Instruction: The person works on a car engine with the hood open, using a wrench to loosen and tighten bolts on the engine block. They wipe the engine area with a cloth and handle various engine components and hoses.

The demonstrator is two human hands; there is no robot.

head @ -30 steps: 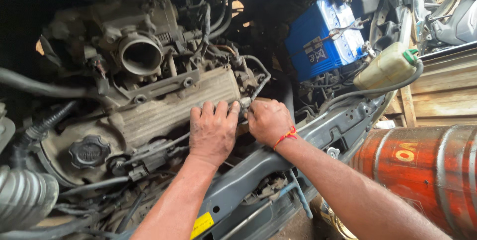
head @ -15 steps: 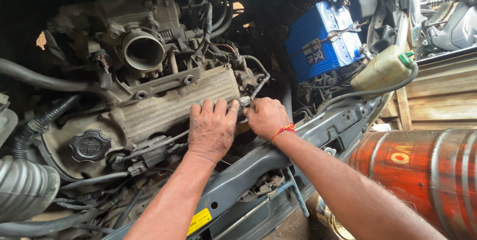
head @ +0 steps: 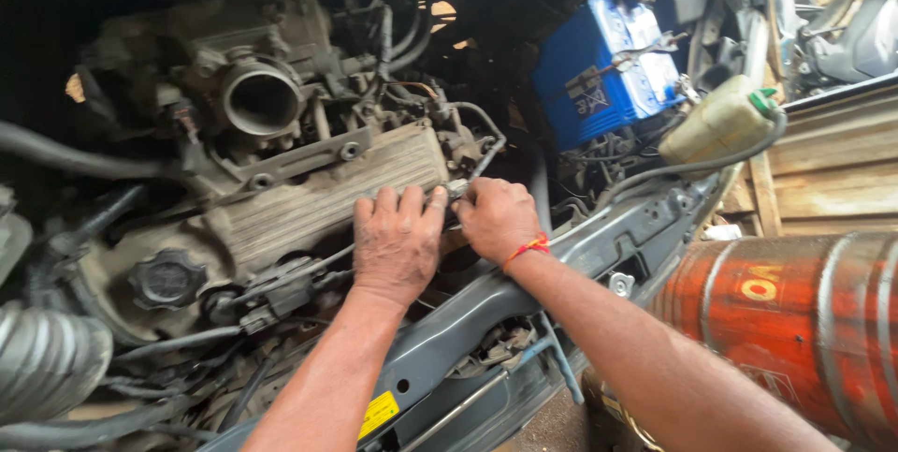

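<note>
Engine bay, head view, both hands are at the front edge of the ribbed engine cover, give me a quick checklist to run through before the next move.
1. Left hand lies flat on the ribbed engine cover: ok.
2. Right hand closed by the cover's corner, beside the left fingers: ok; what it holds, cannot tell.
3. Thin metal pipe just above the right hand, apart from the knuckles: ok.
4. Oil cap seated on the engine: ok by looks.
5. Round air intake stands open and uncovered: not ok.
6. Wrench lying loose on the blue battery: not ok.
</note>
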